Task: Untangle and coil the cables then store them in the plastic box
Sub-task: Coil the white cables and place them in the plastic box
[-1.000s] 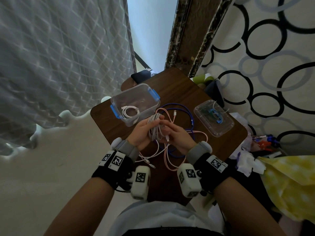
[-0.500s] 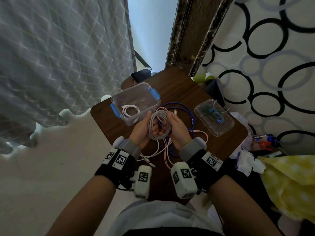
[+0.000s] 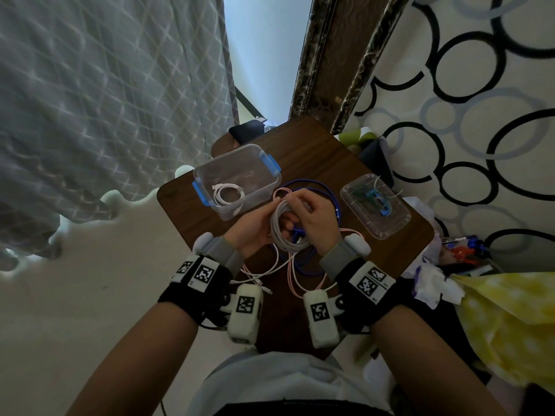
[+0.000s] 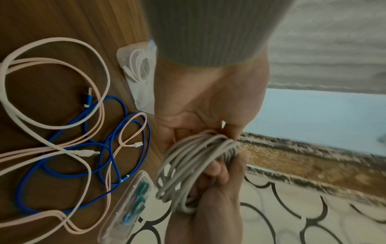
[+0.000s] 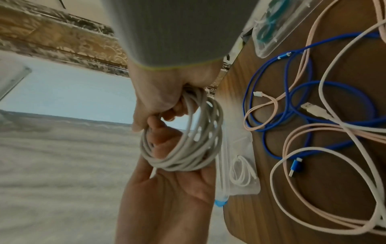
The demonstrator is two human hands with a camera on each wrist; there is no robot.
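Note:
A grey cable coil (image 3: pixel 280 235) is held above the brown table (image 3: pixel 315 163) between both hands. My left hand (image 3: pixel 264 223) grips its left side, with fingers through the loop (image 5: pixel 167 145). At the top of the coil my right hand (image 3: pixel 297 202) curls its fingers round the strands (image 5: pixel 188 99). The clear plastic box (image 3: pixel 207 172) with blue clips stands just left of the hands, and a coiled white cable (image 3: pixel 229 195) lies inside. Loose blue (image 3: pixel 332 199), pink (image 3: pixel 300 280) and white (image 3: pixel 261 273) cables lie tangled on the table under the hands.
The box's clear lid (image 3: pixel 390 223) lies upside down on the table's right side. Clutter and a yellow cloth (image 3: pixel 495 319) sit past the right edge. A grey curtain (image 3: pixel 105 100) hangs at left. The table's edge runs close beside the box.
The grey cable has gone from a tight bundle to a round open coil. Both hands moved up and away from me, toward the box, and the right hand shifted to the coil's top.

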